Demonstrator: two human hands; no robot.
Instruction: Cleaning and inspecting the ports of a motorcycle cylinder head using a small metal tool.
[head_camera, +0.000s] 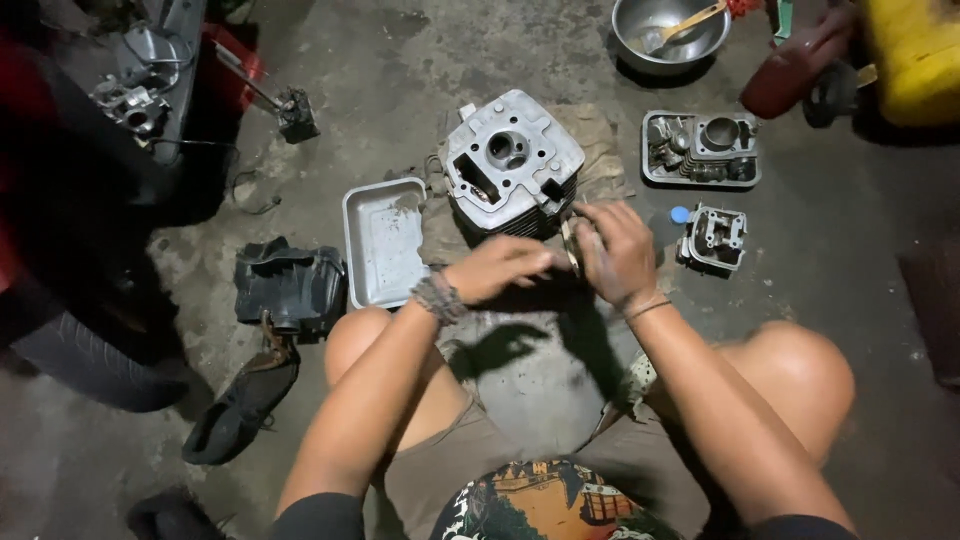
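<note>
Stained concrete floor (400, 60), dim light, person squatting over the work with both knees in view. Both hands met just in front of the finned engine cylinder head (512, 160), which sat on a dirty rag (600, 140) spread on the floor. Right hand (615, 250) was closed around a small round metal part (572, 245), fingers curled over it; the part was mostly hidden, so its exact kind couldn't be told. Left hand (500, 268) reached across with fingertips pinched at the same part, touching it from the left side; bead bracelet (438, 297) on that wrist. The part was held above the floor, just beside the near edge of the cylinder head, between the two hands.

Around it: empty rectangular metal tray (383, 240) flat on the floor, touching the rag's left edge. Black plastic housing (288, 285) left of the tray, a black shoe (240, 400) nearer the person. Right of the hands, a small cast rocker housing (713, 238) with a blue cap (679, 214) just beside it. Beyond that, a second tray (700, 150) full of small engine parts. Steel bowl (670, 35) with a wooden-handled tool at the far edge of view. Yellow container (915, 55) in the far right corner. Motorcycle tyre (90, 350) at the left.
</note>
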